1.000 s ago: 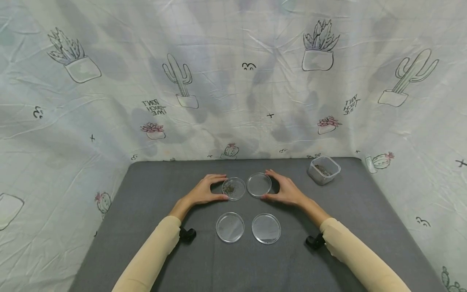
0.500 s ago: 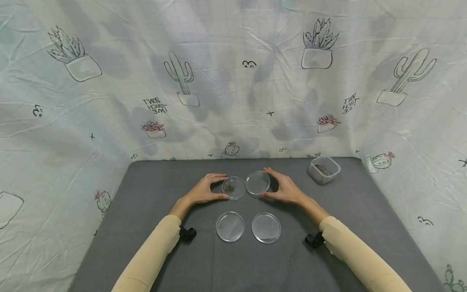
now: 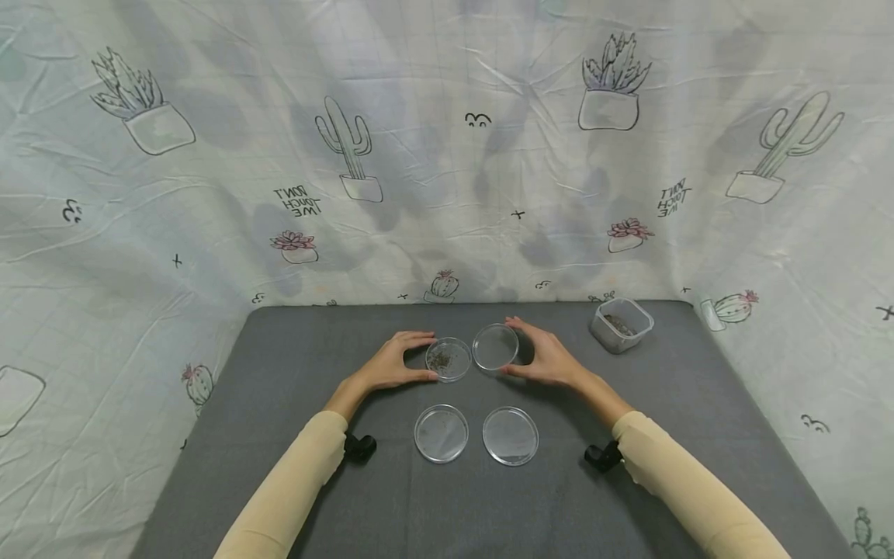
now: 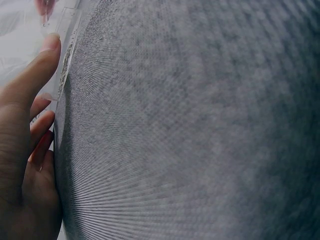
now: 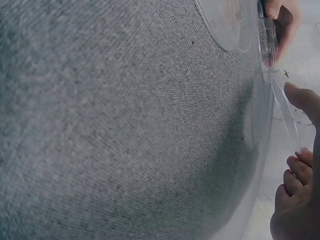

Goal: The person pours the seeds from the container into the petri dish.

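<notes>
Nearest to us on the grey table point(image 3: 279, 435), two clear round dishes point(image 3: 441, 433) are lying side by side, untouched. Beyond them we are pinching the dish with dark specks point(image 3: 448, 359) between thumb and fingers of our left hand point(image 3: 388, 365), while our right hand point(image 3: 550, 359) is pinching the rim of the clear lid point(image 3: 495, 346), tilted up just beside it. Farther right, a small square tub point(image 3: 621, 324) is sitting near the cactus-print cloth point(image 3: 209, 194).
</notes>
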